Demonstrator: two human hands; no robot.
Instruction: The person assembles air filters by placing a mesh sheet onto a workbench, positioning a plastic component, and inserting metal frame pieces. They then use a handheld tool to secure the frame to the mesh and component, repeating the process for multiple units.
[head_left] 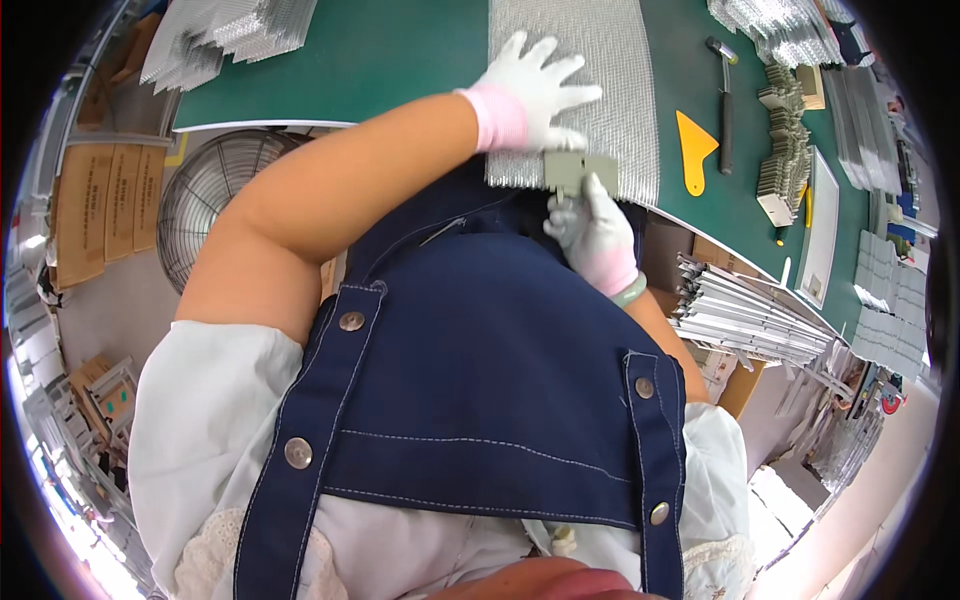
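Observation:
My left hand (535, 95), in a white glove with a pink cuff, lies with fingers spread on a silvery mesh sheet (620, 90). The sheet runs away from me across the green table and its near end reaches the table's front edge. There my right hand (597, 240), gloved the same way, is closed on a flat grey-green plate (565, 172), thumb on top. This plate sits at the near end of the mesh, close to my left thumb. The right fingers beneath it are partly hidden.
On the green table (400, 60), right of the mesh, lie a yellow triangular scraper (694, 152), a hammer (725, 110) and a row of grey-green plates (785, 165). Folded silvery mesh (255, 30) is at the back left. A floor fan (215, 210) stands left; metal strips (750, 325) lie right.

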